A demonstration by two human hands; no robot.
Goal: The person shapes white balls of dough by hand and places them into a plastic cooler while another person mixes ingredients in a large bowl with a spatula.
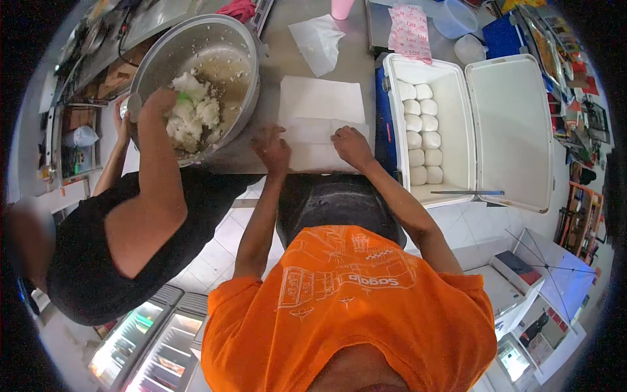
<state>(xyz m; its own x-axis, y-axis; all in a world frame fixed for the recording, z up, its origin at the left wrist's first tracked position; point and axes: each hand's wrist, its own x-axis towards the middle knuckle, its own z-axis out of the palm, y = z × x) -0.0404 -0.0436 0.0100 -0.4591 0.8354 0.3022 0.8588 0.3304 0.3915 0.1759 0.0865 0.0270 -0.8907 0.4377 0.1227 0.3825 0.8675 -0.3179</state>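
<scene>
White paper sheets [321,100] lie on the steel counter before me. A narrower translucent strip [313,131] lies across them. My left hand [272,150] is at the strip's left end, fingers curled; whether it pinches the edge is not clear. My right hand [351,147] is at the right end, with its fingertips bent down on the strip. Right of the counter, an open white-lined cooler [455,127] holds two columns of rounded white portions [429,123], which look wrapped. Beyond the sheets lies a crumpled white sheet [318,44].
At left, a co-worker's hand [159,102] reaches into a large metal pot [252,93] of white, sticky food [193,117]. The cooler's lid [512,132] is swung out to the right. A pink cup [342,9] and printed paper [410,32] are at the far side.
</scene>
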